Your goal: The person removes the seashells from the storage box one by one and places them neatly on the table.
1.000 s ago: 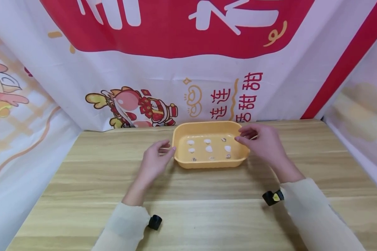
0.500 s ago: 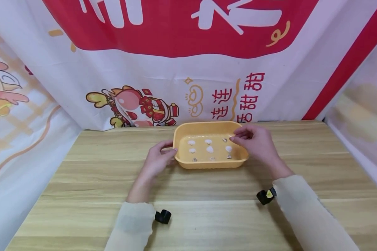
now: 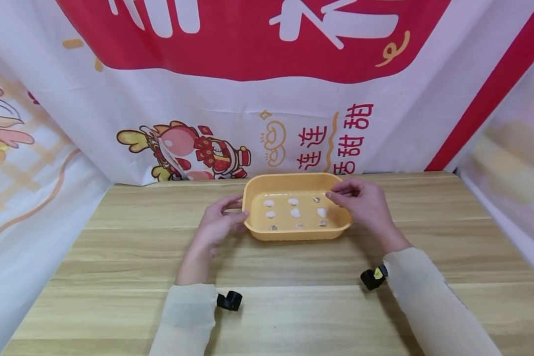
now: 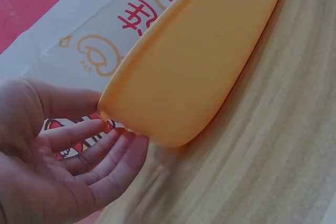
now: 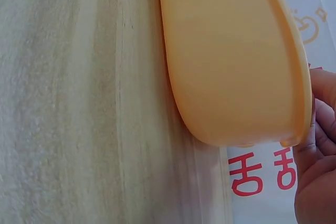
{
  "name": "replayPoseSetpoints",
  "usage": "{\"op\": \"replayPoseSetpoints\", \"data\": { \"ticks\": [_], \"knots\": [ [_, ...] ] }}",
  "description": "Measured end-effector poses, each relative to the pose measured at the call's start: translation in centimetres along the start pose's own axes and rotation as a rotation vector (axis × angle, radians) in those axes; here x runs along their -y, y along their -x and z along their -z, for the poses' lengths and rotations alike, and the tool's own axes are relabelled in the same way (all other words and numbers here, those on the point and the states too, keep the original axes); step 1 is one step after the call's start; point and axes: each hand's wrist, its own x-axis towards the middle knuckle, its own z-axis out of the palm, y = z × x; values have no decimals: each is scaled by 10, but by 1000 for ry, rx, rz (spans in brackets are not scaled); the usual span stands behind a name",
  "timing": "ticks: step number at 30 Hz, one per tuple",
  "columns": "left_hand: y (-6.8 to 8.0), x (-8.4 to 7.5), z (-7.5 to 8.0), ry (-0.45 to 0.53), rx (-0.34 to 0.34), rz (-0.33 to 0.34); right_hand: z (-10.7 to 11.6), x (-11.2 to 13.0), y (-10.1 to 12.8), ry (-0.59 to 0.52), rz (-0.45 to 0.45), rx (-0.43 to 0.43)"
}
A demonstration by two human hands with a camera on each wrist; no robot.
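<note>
A yellow-orange plastic basin (image 3: 293, 235) stands on the wooden table, with several small pale and dark pieces that look like seashells (image 3: 295, 213) spaced in rows on its floor. At its left end my left hand (image 3: 218, 220) grips the rim; in the left wrist view the thumb lies at the rim and the fingertips (image 4: 137, 142) meet the outer end wall. My right hand (image 3: 362, 202) reaches over the right rim, thumb and bent forefinger close together above a dark shell (image 3: 316, 200). Whether something small sits between them is hidden, and the right wrist view shows only part of this hand (image 5: 320, 156) behind the basin's rim.
A printed white and red cloth (image 3: 249, 99) hangs right behind the basin, and more cloth closes off both sides. Wooden tabletop (image 3: 285, 306) spreads in front of the basin. Each wrist carries a black camera (image 3: 230, 300) on a strap.
My left hand has come in to the basin's left rim and taken hold of it. The right hand has shifted left over the basin, its thumb and forefinger drawing closer together. The shells stay in place.
</note>
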Motion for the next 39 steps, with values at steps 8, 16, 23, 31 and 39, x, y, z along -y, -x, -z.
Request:
{"op": "replayPoseSetpoints", "data": {
  "ticks": [8,16,23,31,39],
  "knots": [
    [-1,1,0,48,-28,2,-5,8,-9,102,35,40],
    [-2,6,-1,68,-43,-15,-16,19,-19,295,173,142],
    [-3,6,-4,76,-36,-11,-27,27,-26,423,141,200],
    [-2,7,-5,46,-35,-26,-47,33,-33,501,94,199],
    [-1,6,-10,136,-28,-33,-53,26,-36,575,116,120]
  ]
}}
